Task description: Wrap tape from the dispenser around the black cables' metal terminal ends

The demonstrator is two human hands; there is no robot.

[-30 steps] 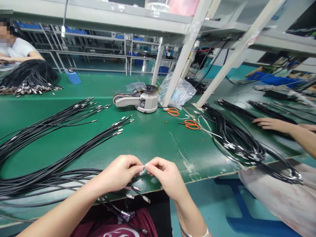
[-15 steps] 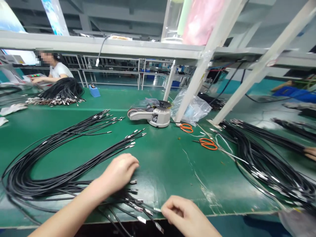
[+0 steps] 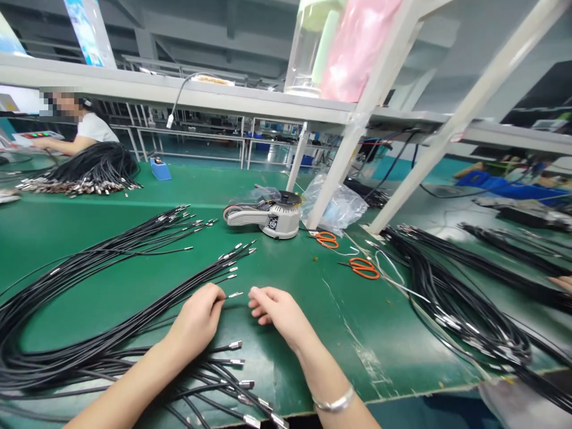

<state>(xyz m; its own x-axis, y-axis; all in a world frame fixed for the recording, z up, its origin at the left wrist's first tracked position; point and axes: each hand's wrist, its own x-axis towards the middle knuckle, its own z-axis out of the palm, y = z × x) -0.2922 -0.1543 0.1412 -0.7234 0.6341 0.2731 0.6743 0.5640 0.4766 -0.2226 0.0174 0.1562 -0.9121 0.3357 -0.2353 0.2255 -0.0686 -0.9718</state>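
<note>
My left hand (image 3: 203, 313) is closed in a pinch on a black cable, whose metal-tipped end (image 3: 235, 294) sticks out to the right of the fingers. Just right of that tip is my right hand (image 3: 274, 310), fingers loosely bent and slightly apart, with nothing seen in them. Beyond my left hand lies a curved bundle of black cables (image 3: 179, 280) with silver ends. More loose cable ends (image 3: 235, 362) fan out below my hands, toward the table's near edge. My left forearm hides part of these cables.
A grey tape dispenser (image 3: 281, 220) stands ahead, with two orange-handled scissors (image 3: 328, 240) to its right. White shelf posts (image 3: 342, 161) rise from the green table (image 3: 304, 333). Cable bundles (image 3: 456, 298) lie at right. A co-worker (image 3: 92, 128) sits far left; another person's hand (image 3: 562, 282) shows at right.
My right hand has moved up and left from the near table edge to beside my left hand. My left hand has shifted slightly left, and a cable tip now shows at its fingers.
</note>
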